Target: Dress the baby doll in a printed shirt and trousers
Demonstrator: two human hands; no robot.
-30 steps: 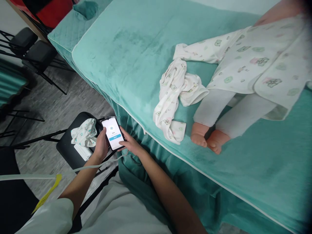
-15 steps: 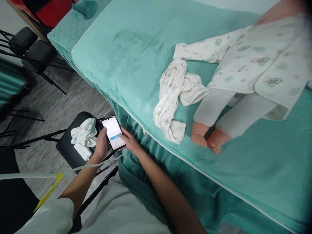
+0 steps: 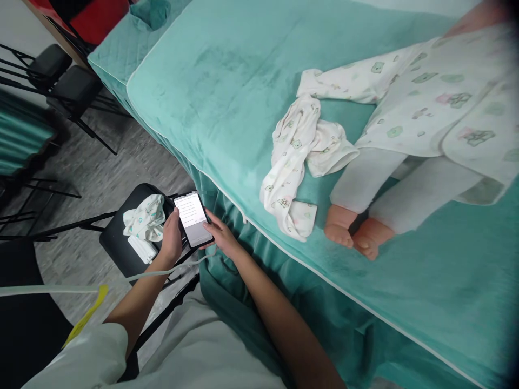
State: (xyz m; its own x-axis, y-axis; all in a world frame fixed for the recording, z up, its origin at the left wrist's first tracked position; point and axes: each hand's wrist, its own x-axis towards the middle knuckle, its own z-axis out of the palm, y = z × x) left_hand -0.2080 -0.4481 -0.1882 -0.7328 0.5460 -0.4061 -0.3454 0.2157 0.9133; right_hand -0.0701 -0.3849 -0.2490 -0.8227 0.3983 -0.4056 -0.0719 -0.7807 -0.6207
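A smartphone [image 3: 193, 219] with a lit screen is held between both hands beside the bed. My left hand [image 3: 172, 237] grips its left edge, and my right hand [image 3: 221, 233] wraps its lower right side with the thumb over the screen. On the bed lies a baby doll [image 3: 430, 119] in a white printed jacket and pale leggings, its bare feet [image 3: 352, 229] showing. Crumpled printed baby pants [image 3: 290, 156] rest by the doll's sleeve. The doll's head is out of view.
A black folding chair [image 3: 113, 243] by my left hand bears a crumpled printed cloth [image 3: 146, 216] and a white power bank-like block [image 3: 141, 249]. A pale cable [image 3: 162, 273] with a yellow tag [image 3: 87, 316] crosses my left forearm. The green bed [image 3: 211, 97] fills the right; more chairs [image 3: 75, 86] stand far left.
The phone's screen has switched from a page with a blue button to a white text panel over grey. The view has shifted slightly; both hands keep hold of the phone.
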